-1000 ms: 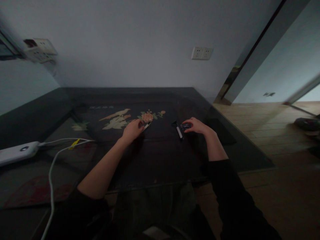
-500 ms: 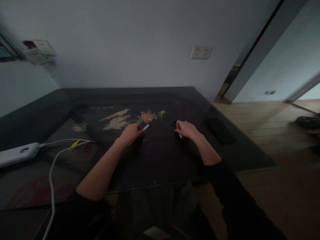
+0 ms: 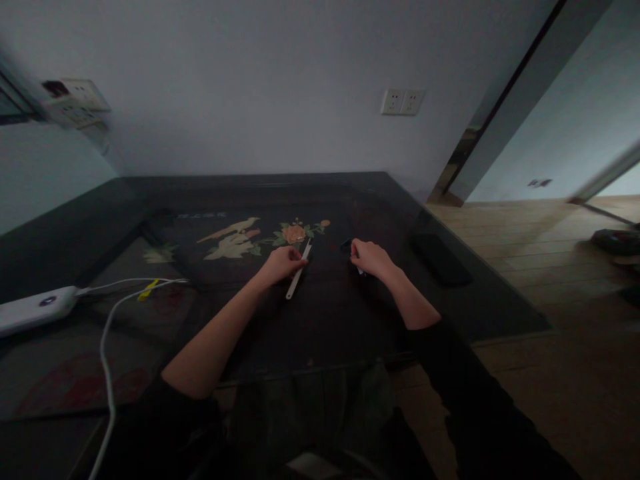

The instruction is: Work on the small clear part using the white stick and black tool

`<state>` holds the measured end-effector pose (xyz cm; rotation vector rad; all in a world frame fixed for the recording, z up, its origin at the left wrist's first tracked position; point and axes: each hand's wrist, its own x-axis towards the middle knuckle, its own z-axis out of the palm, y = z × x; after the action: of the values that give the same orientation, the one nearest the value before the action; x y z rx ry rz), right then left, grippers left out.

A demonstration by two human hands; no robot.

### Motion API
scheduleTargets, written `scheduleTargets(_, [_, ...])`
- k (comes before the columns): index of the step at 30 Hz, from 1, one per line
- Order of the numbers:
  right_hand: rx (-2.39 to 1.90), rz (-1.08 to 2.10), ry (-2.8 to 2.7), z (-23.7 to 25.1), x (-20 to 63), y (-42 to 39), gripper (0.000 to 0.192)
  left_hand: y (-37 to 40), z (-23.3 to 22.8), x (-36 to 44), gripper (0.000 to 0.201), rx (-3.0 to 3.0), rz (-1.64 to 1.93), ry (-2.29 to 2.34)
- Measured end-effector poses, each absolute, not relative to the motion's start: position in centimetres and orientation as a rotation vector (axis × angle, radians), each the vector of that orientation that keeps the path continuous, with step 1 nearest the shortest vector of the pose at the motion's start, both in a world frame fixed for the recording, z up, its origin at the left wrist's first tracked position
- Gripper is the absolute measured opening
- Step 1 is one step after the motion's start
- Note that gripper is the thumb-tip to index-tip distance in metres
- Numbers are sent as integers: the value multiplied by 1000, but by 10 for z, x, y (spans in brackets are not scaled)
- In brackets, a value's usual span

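My left hand (image 3: 285,262) pinches a slim pale strip (image 3: 296,283) near its middle. The strip slants over the dark table (image 3: 320,327), its lower end showing a small hole and its upper end beside the painted flower. To the right, my right hand (image 3: 369,257) is closed on a small object (image 3: 346,245). A dark tip of it shows beyond the fingers, and a light part shows below them; the rest is hidden in my grip, and I cannot make out its kind. The two hands are apart, low over the tabletop.
A black phone-like slab (image 3: 440,260) lies right of my right hand. At the left is a white power strip (image 3: 37,310) with a white cable (image 3: 107,360) and a yellow tag (image 3: 148,289). A wall with sockets (image 3: 403,102) stands behind the table.
My left hand has moved a little right and turned the strip steeper, so more of its lower end shows. My right hand stays almost in place, still closed on the small object.
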<state>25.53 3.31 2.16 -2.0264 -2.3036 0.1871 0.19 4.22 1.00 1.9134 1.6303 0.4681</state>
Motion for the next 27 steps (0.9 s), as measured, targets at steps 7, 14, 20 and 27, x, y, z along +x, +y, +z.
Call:
scheduleTargets(7, [-2025,174,-2297,20,254,32,16,39,4,49,25,1915,609,1471])
scheduleTargets(14, [-2048,158,-2292,20,251,32,16,52,9,86,14,2064,626,1539])
scheduleTargets(20, [-2060,159,-2288,24,249,29,16,56,6,96,15,2133,574,1606])
scheduleTargets(27, [-2082,165,-2254,26,247,27,17,60,3,97,15,2173,512,1638])
